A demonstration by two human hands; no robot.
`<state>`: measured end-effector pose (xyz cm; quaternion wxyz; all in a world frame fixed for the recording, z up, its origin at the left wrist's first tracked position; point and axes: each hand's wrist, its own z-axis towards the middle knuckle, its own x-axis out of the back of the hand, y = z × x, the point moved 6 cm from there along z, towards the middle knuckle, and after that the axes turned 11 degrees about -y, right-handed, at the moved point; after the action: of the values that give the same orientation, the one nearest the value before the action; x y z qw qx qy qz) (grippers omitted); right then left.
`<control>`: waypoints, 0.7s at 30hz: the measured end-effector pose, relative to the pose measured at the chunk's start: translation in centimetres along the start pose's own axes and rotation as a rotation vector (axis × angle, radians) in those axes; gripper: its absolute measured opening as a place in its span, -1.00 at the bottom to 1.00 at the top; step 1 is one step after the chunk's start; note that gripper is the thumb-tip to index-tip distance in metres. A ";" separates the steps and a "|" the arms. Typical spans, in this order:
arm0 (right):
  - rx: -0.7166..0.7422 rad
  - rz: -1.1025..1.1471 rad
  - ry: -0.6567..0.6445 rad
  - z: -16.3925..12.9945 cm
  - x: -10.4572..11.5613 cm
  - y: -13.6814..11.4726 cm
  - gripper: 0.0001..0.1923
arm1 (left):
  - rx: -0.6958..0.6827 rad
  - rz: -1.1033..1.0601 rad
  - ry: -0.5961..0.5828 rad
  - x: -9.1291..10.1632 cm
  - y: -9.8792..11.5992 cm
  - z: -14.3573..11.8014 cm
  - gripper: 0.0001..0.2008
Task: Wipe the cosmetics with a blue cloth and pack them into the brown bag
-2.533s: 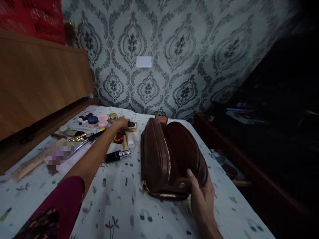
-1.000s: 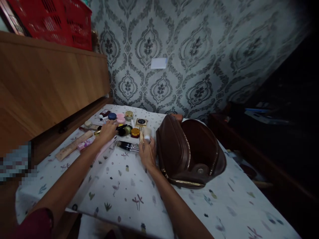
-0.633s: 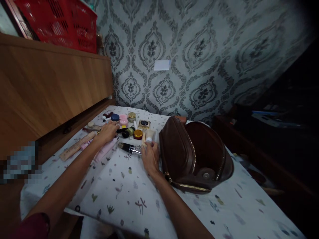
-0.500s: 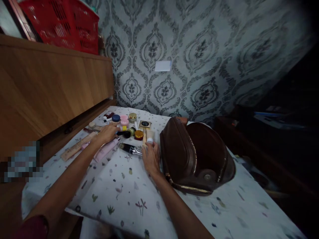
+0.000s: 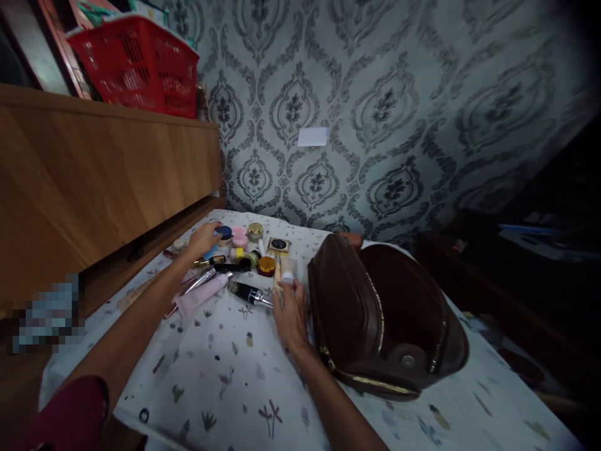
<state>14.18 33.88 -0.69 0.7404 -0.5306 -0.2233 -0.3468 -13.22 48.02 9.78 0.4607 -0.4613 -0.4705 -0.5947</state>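
Observation:
My left hand [image 5: 205, 238] reaches over the far left of a cluster of cosmetics, its thumb and fingers apart beside a blue-lidded jar [image 5: 225, 232]. It covers whatever lies behind it. My right hand [image 5: 290, 316] rests on the cloth with fingers spread, by the white cap of a cream-coloured tube [image 5: 288, 266]. Left of its thumb is a black and silver tube [image 5: 248, 292]. Between the hands lie an amber jar with a gold lid [image 5: 267, 266], pink jars [image 5: 240, 240], a square black-and-gold compact [image 5: 279, 245] and a pink squeeze tube [image 5: 204, 294].
A brown zipped bag [image 5: 347, 307] stands gaping to the right of my right hand. Wooden drawers [image 5: 107, 169] border the left side, with a red basket [image 5: 141, 62] on top. Behind the patterned cloth [image 5: 225, 376] rises a papered wall [image 5: 352, 125].
My left hand has moved away from the black-handled item toward the back, beside the blue-lidded jar. The right hand stays by the cream tube. The view has tilted slightly upward.

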 end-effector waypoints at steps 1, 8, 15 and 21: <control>0.007 0.003 0.011 0.0 0.0 0.0 -0.57 | 0.014 0.008 0.005 -0.1 0.6 0.5 -0.64; 0.012 0.023 0.040 -0.2 0.0 0.0 -0.61 | -0.006 0.086 -0.001 -1.2 6.2 4.3 -0.65; 0.006 0.014 0.051 -0.3 0.5 -0.7 -0.64 | 0.109 0.101 -0.038 -2.8 2.4 4.8 -0.63; 0.005 0.057 0.037 -0.2 0.5 -0.5 -0.65 | -0.044 0.068 -0.066 -3.7 0.6 5.1 -0.62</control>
<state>14.11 33.47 -0.13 0.7554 -0.5285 -0.1953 -0.3347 -11.50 53.34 6.92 0.4544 -0.5064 -0.4563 -0.5735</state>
